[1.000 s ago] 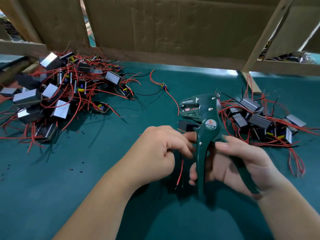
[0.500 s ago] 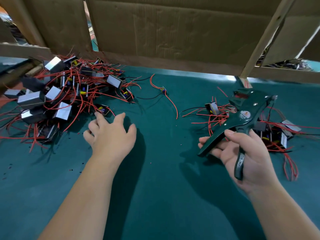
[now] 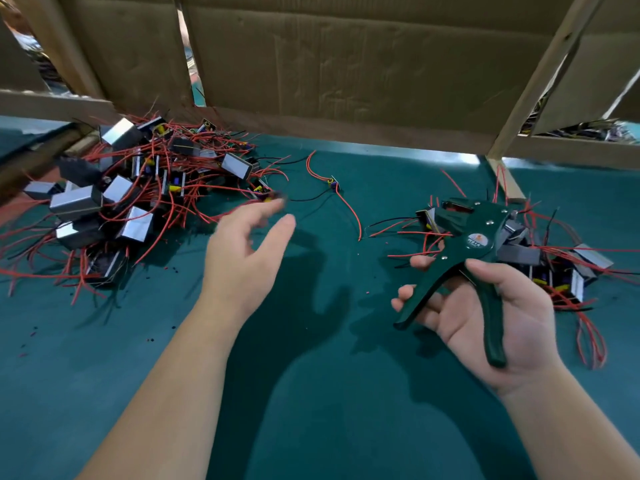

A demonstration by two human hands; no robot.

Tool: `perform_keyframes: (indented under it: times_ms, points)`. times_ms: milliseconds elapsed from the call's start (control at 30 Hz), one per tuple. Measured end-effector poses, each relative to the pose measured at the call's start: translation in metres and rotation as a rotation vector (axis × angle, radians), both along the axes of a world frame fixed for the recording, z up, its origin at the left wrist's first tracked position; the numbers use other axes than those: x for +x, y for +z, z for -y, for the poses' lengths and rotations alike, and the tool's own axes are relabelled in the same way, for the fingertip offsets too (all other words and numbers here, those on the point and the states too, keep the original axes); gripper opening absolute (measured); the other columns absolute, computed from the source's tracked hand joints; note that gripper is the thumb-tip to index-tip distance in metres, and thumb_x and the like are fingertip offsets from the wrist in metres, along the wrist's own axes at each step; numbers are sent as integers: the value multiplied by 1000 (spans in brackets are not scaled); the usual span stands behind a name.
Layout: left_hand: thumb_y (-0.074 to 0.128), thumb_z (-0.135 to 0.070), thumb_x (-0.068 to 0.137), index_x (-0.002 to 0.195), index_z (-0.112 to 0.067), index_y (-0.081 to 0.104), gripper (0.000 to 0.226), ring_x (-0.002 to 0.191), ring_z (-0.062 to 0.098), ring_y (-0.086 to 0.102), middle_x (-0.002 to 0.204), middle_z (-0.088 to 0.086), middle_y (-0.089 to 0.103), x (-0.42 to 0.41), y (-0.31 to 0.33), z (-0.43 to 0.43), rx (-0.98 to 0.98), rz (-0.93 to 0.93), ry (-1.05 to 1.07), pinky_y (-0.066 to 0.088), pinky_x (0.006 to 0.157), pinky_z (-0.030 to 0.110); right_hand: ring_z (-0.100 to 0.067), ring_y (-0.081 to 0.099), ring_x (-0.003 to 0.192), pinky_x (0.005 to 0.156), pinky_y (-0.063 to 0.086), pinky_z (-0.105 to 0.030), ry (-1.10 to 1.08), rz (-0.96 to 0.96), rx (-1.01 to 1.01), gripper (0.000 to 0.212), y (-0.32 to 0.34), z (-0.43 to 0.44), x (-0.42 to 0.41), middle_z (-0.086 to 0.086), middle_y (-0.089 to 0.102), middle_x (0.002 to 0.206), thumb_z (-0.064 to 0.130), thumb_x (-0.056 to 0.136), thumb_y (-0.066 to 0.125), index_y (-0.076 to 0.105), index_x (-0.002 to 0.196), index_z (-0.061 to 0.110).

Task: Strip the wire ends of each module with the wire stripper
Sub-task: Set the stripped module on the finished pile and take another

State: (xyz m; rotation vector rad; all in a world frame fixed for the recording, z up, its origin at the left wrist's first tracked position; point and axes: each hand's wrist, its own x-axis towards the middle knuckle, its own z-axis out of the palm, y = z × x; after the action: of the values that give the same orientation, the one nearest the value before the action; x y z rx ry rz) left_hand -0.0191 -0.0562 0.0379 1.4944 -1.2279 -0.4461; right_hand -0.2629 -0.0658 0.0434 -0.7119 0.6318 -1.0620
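A wall of brown corrugated cardboard panels [image 3: 346,64] braced with pale wooden battens was seen behind a teal green cloth-covered surface [image 3: 329,410]. On the left of the surface a large tangled heap of silver and black box-shaped modules with red wires [image 3: 76,202] was piled, and on the right a smaller heap of the same modules [image 3: 519,254] was spread, well apart from the first. The left hand [image 3: 242,258] was held above the surface just beside the near edge of the large heap, fingers straight and spread, nothing gripped; its fingertips were blurred. The right hand [image 3: 491,317] was clamped on a dark green metal wire stripper [image 3: 467,247], the fingers curled round one handle and the thumb laid over the other, the handles standing apart and the head pointed over the smaller heap with no wire visibly fed into it. Between the heaps one small loose component with a curved red wire [image 3: 331,183] was lying alone. Tiny red and black flecks [image 3: 367,292] were scattered on the cloth, judged to be cut insulation. The smaller heap was judged to be the finished part and the larger heap the work left, though the wire ends could not be resolved; the task was therefore judged well short of half done, with a fresh module about to be picked.
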Motion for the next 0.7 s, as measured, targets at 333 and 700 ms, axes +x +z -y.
perform_keyframes:
  times_ms: [333,700]
  points:
    - [35,-45,81,106,-18,74,54,109,27,57,117,3,69,-11,4,-10,-14,-320,-604,32,89,44,-39,65,70,68,56,-51,56,53,-38,45,1,-3,3,-14,67,93,25,75,44,50,117,10]
    - [60,-62,76,141,-19,48,79,103,30,64,139,13,53,3,7,-19,652,-450,-1348,45,81,33,-43,63,70,62,55,-54,78,-26,104,68,0,-2,5,-18,61,105,28,48,68,54,112,10]
